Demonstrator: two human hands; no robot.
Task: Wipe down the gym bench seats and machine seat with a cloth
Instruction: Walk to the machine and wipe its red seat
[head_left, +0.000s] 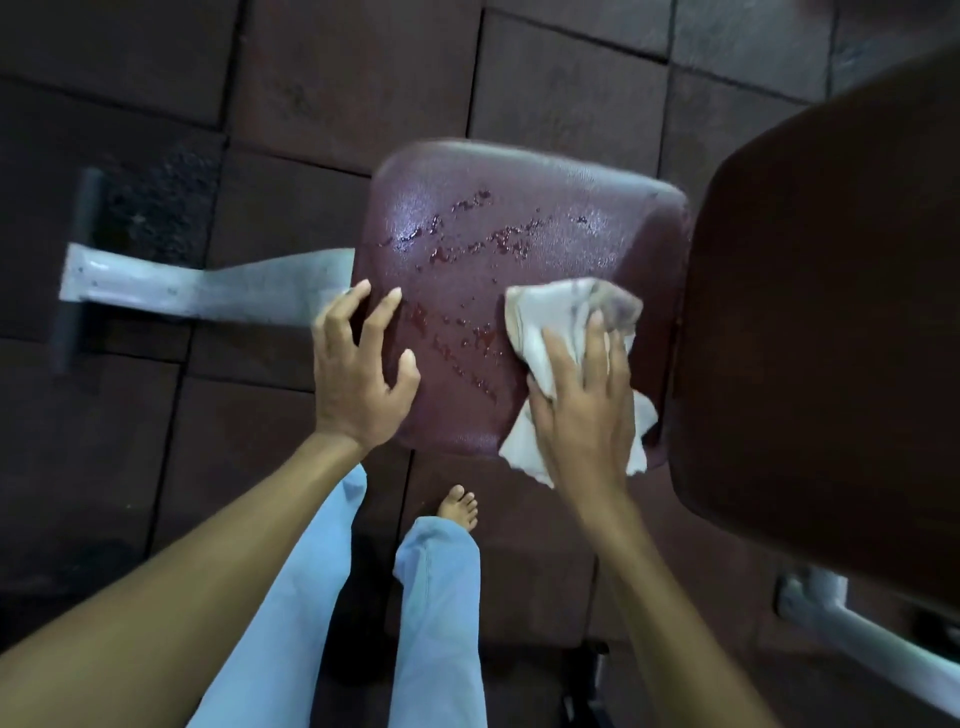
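A dark red padded seat (498, 208) fills the middle of the view, with streaks of wet droplets across it. My right hand (582, 410) presses a crumpled white cloth (550, 322) flat against the seat's right side. My left hand (358, 369) rests on the seat's left edge with its fingers spread and nothing in it. To the right, a larger dark back pad (831, 322) rises beside the seat.
A grey metal frame bar (208, 283) runs left from under the seat to a black foot bar (78, 270). Dark rubber floor tiles (337, 78) lie all around. My legs in light blue trousers (436, 608) and a bare foot (460, 506) stand below the seat. A white frame tube (852, 629) shows at lower right.
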